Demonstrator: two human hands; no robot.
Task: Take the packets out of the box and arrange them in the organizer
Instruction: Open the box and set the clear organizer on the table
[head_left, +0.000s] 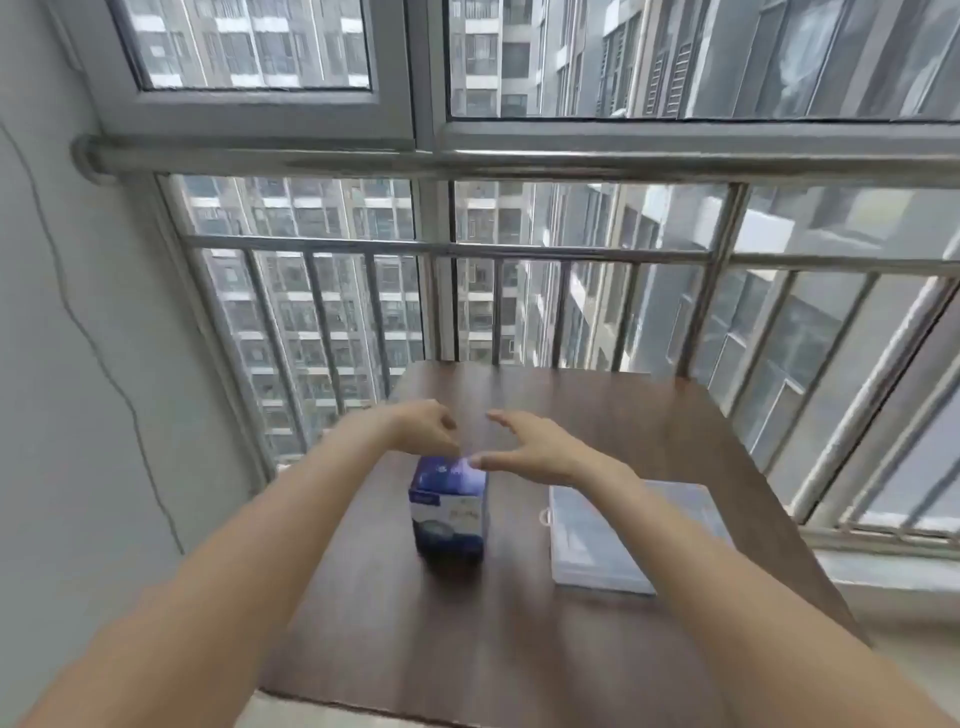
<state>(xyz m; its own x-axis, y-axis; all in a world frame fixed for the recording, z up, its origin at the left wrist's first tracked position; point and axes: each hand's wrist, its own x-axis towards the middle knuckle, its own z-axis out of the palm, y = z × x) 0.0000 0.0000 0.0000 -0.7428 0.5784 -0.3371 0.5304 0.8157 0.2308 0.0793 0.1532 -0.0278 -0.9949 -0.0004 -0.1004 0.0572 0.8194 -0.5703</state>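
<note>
Above the upright box (450, 512), both hands' fingers (519, 439) hang spread, holding nothing.

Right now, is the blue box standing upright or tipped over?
Upright: the blue box stands on its base on the table, both hands at its top.

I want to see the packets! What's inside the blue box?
You can't see inside yet. The blue box stands closed on the table, with both hands, left and right, open just above its top. No packets show anywhere.
</note>
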